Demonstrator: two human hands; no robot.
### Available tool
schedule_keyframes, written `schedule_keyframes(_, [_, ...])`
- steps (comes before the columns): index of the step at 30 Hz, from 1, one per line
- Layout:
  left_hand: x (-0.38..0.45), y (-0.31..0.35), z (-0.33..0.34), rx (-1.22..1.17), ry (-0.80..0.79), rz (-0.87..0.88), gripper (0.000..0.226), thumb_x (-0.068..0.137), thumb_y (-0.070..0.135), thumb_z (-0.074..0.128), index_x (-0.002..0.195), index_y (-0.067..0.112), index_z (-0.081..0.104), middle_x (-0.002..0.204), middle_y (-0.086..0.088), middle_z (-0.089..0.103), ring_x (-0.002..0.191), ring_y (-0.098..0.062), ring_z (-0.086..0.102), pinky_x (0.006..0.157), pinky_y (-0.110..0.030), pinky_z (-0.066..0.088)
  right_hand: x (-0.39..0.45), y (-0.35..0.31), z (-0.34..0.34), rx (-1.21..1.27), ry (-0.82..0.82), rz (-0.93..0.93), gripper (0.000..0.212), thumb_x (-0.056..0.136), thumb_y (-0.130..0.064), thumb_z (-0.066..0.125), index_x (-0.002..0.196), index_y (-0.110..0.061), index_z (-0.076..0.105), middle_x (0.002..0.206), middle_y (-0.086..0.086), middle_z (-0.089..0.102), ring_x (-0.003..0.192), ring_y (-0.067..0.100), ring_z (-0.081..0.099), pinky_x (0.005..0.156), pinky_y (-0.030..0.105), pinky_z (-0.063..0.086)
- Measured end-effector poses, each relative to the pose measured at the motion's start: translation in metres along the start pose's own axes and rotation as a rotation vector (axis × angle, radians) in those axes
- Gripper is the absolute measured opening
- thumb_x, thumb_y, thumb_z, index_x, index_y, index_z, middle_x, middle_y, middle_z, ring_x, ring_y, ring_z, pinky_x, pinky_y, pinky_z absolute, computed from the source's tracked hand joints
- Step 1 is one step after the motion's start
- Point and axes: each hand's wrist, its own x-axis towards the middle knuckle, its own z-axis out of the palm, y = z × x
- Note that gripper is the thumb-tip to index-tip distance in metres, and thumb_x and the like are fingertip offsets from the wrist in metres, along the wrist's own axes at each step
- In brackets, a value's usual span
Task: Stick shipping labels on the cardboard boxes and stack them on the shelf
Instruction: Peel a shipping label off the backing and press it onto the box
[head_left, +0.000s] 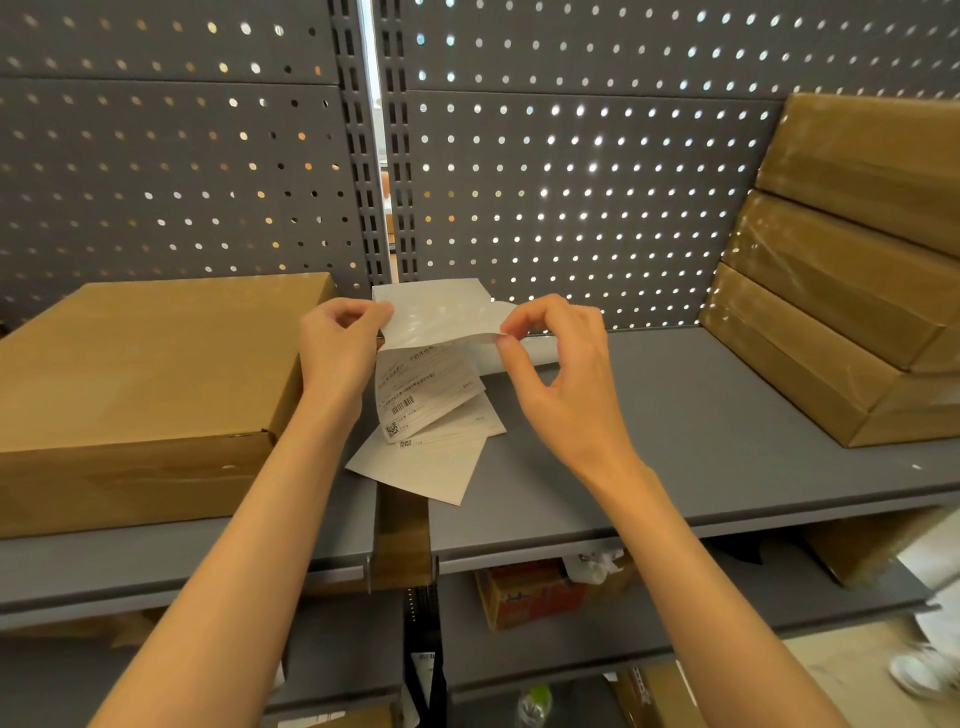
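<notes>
- Nearest, below the working level, a lower grey shelf (675, 631) carries a red and yellow printed carton (530, 597); a brown box (862, 551) sits further right under the upper board.
- Two bare forearms rise from the near edge toward the middle of the scene.
- The grey metal shelf (727, 431) is the working surface, split by a gap near the centre.
- On it, near the centre, lie loose white shipping labels (431, 447), fanned over one another, one showing a barcode and a square code.
- The left hand (337, 348) pinches the left edge of a glossy white label sheet (441, 317) between thumb and fingers.
- The right hand (556, 358) pinches the sheet's right edge with thumb and forefinger, the other fingers curled loosely.
- The sheet is held up above the loose labels, bowed between the two hands, with a printed layer hanging beneath it; whether this is peeling away I cannot tell.
- To the left, a flat brown cardboard box (140, 384) rests on the shelf, just beside the left wrist, its top bare.
- At the far right, a stack of brown cardboard boxes (852, 270) with clear tape stands on the shelf, three at least, stepped back as they rise.
- Farthest, a grey perforated metal back panel (571, 171) closes the shelf, light shining through its holes.
</notes>
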Motion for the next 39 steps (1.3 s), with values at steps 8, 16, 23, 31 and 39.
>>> schedule_keyframes(8, [0.003,-0.011,0.004,0.078,-0.006,0.045,0.019,0.091,0.02,0.059,0.101,0.006,0.064,0.079,0.002,0.059,0.068,-0.009,0.053,0.062,-0.022,0.043,0.002,-0.002,-0.002,0.025,0.064,0.021,0.01,0.085,-0.016,0.053,0.084,-0.025,0.053,0.076,-0.023,0.05,0.09,0.013,0.046,0.084,0.039,0.042])
schedule_keyframes(16, [0.003,-0.016,0.011,0.134,0.005,0.042,0.009,0.092,0.016,0.057,0.097,0.009,0.06,0.074,0.007,0.051,0.062,-0.002,0.046,0.056,-0.013,0.034,0.002,-0.001,-0.006,0.031,0.092,0.028,0.009,0.083,-0.014,0.051,0.082,-0.023,0.052,0.075,-0.024,0.05,0.087,0.013,0.044,0.078,0.025,0.038])
schedule_keyframes(23, [0.006,-0.024,0.012,0.161,-0.016,0.009,0.006,0.092,0.015,0.057,0.094,0.01,0.059,0.07,0.003,0.052,0.061,-0.006,0.047,0.059,-0.017,0.038,0.003,0.0,-0.01,0.026,0.114,0.021,0.013,0.083,-0.01,0.052,0.08,-0.023,0.051,0.074,-0.018,0.05,0.083,0.013,0.043,0.077,0.023,0.036])
schedule_keyframes(31, [0.013,-0.034,0.012,0.179,-0.036,-0.039,0.006,0.091,0.014,0.059,0.092,0.009,0.06,0.074,0.003,0.056,0.068,-0.007,0.051,0.063,-0.025,0.044,0.002,0.001,-0.013,0.055,0.161,0.022,0.014,0.081,-0.008,0.05,0.078,-0.022,0.049,0.072,-0.018,0.048,0.078,0.003,0.04,0.076,0.021,0.034])
schedule_keyframes(39, [0.012,-0.037,0.014,0.232,-0.047,-0.073,0.012,0.091,0.014,0.059,0.1,0.007,0.061,0.084,0.0,0.058,0.083,-0.016,0.054,0.056,-0.02,0.039,0.001,0.002,-0.014,0.058,0.193,0.027,0.015,0.079,-0.005,0.049,0.078,-0.02,0.048,0.072,-0.019,0.045,0.077,0.001,0.039,0.073,0.013,0.031])
